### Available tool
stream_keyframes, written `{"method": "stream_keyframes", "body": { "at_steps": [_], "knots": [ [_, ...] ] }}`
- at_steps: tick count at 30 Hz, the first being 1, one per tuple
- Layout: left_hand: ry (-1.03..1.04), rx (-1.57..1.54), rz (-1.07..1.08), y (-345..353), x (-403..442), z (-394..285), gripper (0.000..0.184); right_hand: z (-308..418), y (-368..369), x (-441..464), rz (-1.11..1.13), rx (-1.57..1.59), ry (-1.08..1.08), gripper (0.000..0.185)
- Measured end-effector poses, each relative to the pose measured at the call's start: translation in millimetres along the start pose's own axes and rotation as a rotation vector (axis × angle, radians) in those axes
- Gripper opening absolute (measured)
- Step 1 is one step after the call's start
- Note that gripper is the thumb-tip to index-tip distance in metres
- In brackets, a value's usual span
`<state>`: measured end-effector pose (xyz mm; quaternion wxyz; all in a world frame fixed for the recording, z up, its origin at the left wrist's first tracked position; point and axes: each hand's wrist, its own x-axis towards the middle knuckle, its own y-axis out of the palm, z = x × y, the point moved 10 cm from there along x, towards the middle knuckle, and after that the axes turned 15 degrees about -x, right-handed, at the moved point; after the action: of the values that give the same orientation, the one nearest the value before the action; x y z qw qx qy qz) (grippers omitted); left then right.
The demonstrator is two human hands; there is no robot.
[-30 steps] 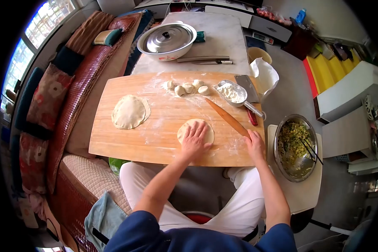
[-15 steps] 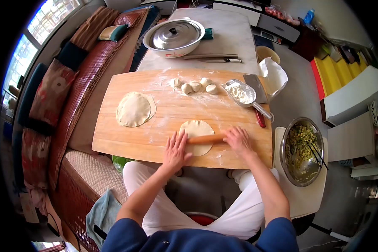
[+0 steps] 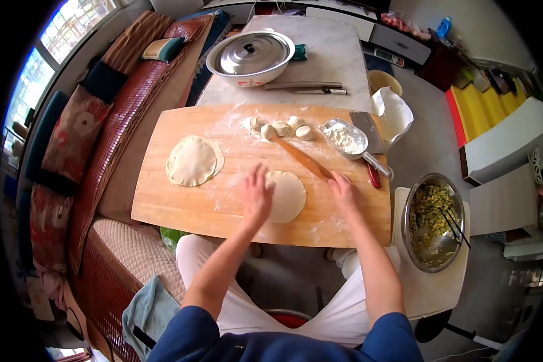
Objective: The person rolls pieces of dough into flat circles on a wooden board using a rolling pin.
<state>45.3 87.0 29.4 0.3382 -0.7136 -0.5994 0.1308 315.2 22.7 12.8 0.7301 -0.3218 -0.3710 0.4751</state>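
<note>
A round, flat dough wrapper [image 3: 288, 198] lies on the floured wooden board [image 3: 181, 208]. My left hand [image 3: 257, 196] is over its left edge, fingers apart and slightly blurred, with no tool in it. My right hand [image 3: 344, 192] grips the near end of a wooden rolling pin [image 3: 303, 158]. The pin slants away to the upper left, off the wrapper, its far tip by several dough balls [image 3: 280, 128]. A stack of rolled wrappers [image 3: 192, 161] rests at the board's left.
A metal scoop of flour [image 3: 347, 139] and a dough scraper [image 3: 368, 130] with a red handle are at the board's right. A bowl of chopped filling [image 3: 431, 220] with chopsticks stands to my right. Behind are a lidded basin [image 3: 250, 57] and a knife [image 3: 314, 90].
The rolling pin has swung off the wrapper, its far end now pointing up-left at the dough balls. My left hand has let go of the pin and moved up and right to the wrapper.
</note>
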Motion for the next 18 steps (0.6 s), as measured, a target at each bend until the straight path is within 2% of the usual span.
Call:
{"method": "stream_keyframes", "body": {
  "at_steps": [2, 5, 9, 12, 13, 16, 18],
  "knots": [
    [0.055, 0.207, 0.09, 30.7, -28.7, -5.5, 0.068, -11.3, -9.7, -8.9, -0.068, 0.031, 0.043, 0.032],
    [0.098, 0.237, 0.254, 47.1, -43.8, -32.5, 0.078, -21.6, -17.7, -18.7, -0.099, 0.045, 0.054, 0.032],
    [0.45, 0.189, 0.613, 64.7, -43.2, -47.5, 0.077, -22.3, -41.4, -29.6, -0.062, 0.022, 0.037, 0.034],
    [0.498, 0.232, 0.673, 42.5, -45.9, -35.9, 0.074, -20.0, -50.9, -43.6, -0.034, -0.104, -0.098, 0.04],
    [0.432, 0.096, 0.569, 16.5, -43.5, -42.6, 0.07, -12.3, -49.3, -49.6, 0.016, -0.144, -0.17, 0.041],
    [0.365, -0.053, 0.222, -20.0, -71.6, -15.8, 0.069, 19.4, -44.9, -67.6, 0.132, -0.241, -0.381, 0.043],
    [0.275, 0.116, 0.225, -13.0, -96.4, -25.3, 0.072, 48.1, -35.7, -71.6, 0.138, -0.292, -0.522, 0.042]
  ]
}}
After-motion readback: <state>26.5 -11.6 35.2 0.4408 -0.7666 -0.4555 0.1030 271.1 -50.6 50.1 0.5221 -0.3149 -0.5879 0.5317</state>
